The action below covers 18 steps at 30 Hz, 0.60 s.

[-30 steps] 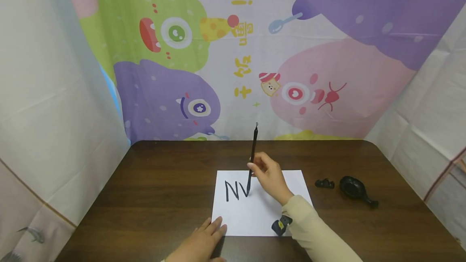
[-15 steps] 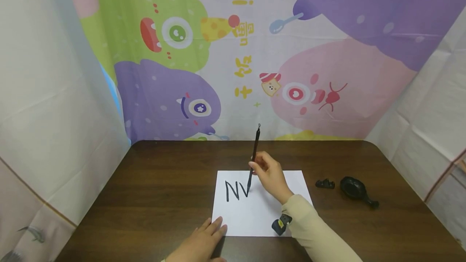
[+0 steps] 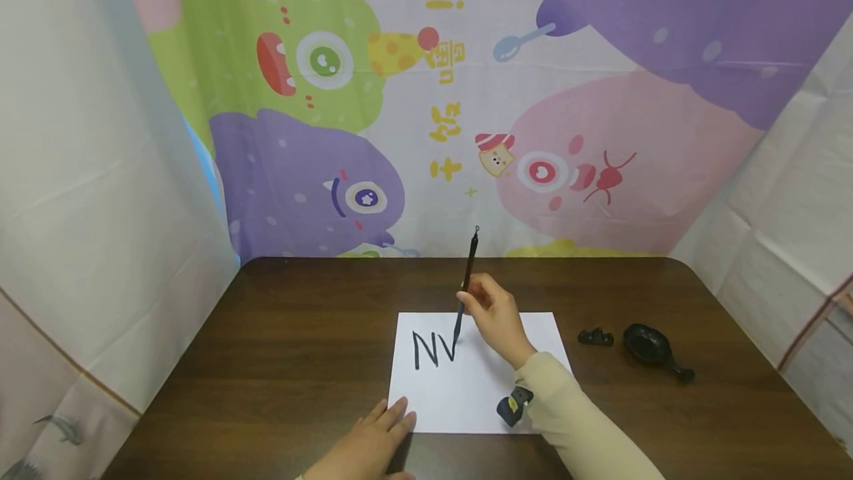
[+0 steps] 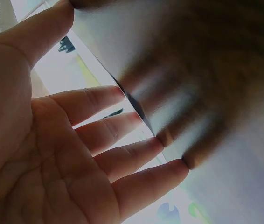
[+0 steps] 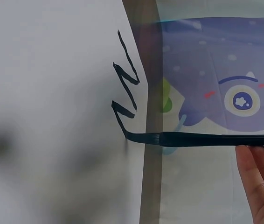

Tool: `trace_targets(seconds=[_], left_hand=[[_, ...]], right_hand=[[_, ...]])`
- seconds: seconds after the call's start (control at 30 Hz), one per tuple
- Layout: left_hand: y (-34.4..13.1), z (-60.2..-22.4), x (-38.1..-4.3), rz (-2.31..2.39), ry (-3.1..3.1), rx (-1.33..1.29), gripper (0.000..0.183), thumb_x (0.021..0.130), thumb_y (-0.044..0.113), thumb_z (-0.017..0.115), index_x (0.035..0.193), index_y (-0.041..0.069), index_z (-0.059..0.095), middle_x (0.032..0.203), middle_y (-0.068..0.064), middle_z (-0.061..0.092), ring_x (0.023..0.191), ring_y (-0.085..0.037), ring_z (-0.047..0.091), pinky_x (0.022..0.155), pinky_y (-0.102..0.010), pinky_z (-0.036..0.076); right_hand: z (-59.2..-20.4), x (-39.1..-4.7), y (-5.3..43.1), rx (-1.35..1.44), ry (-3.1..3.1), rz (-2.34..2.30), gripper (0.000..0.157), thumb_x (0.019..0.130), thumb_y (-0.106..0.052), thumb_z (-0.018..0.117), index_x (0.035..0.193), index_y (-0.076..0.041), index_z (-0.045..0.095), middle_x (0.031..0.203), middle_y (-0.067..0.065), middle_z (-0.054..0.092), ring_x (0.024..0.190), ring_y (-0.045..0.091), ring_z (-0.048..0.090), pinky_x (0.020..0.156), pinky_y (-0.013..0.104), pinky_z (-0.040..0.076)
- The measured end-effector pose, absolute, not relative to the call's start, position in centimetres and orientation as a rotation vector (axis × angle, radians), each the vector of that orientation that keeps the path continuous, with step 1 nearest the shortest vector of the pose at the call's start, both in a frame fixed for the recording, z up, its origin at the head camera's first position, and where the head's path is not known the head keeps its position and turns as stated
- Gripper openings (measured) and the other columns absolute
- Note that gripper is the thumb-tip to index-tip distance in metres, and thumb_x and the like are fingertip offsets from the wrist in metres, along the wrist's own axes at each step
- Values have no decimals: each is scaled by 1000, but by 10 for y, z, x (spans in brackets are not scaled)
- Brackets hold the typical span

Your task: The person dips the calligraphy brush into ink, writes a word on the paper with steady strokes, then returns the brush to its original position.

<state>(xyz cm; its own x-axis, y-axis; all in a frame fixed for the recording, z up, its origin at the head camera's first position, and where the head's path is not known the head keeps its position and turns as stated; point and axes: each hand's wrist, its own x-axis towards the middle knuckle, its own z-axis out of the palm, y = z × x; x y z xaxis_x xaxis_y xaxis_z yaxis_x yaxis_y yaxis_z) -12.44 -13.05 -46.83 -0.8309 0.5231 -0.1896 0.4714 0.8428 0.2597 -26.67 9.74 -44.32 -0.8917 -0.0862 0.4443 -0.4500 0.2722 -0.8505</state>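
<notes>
- Head view: against the frames from a second before, the brush (image 3: 464,301) leaned a little further to the right at its top while its tip climbed the rising stroke at the centre of the frame, so the second diagonal of the black zigzag (image 3: 433,349) had grown slightly; my reading is that the stroke was part-way done
- Head view: the right hand (image 3: 494,315), just right of centre, had its fingers curled round the brush shaft in a pinch, tip touching the paper (image 3: 474,391); the left hand (image 3: 369,444), at the bottom edge left of centre, lay flat with straight fingers, its tips at the paper's lower left corner, unmoved since then
- Head view: a black rest (image 3: 595,336) and a black dish (image 3: 649,349) sat at the right of the frame on the table (image 3: 286,339), apart from the paper
- Left wrist view: the left hand (image 4: 52,158) filled the left half, fingers straight and spread, fingertips (image 4: 178,165) pressing down, holding nothing
- Right wrist view: the brush (image 5: 202,138) ran level across the middle right, its tip meeting the last stroke on the paper (image 5: 52,93); only some fingers (image 5: 258,177) showed at lower right, so the grip itself could not be told here
</notes>
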Motion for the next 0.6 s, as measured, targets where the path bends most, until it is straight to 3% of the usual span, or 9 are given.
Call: trace_targets(seconds=[0.3,0.43,0.6], left_hand=[[-131,-468,-124,307,2760,755,75,81,48,73,141,8,52,150,-17,45,134,-47,44,97,-64,45],[-130,-467,-124,318,2751,751,75,81,48,73,141,8,52,151,-18,44,134,-47,44,98,-65,45],[-131,-466,-124,327,2751,755,75,81,48,73,141,7,52,151,-18,44,134,-47,44,97,-65,45]], right_hand=[[-418,-250,93,520,-2226,1636,11,91,3,64,101,5,61,89,24,64,83,41,67,71,36,61],[-418,-252,93,534,-2212,1648,12,91,3,64,101,6,60,90,25,64,85,42,67,70,35,61],[-421,-258,93,534,-2197,1687,12,91,3,63,102,7,60,91,27,64,87,46,67,71,42,61]])
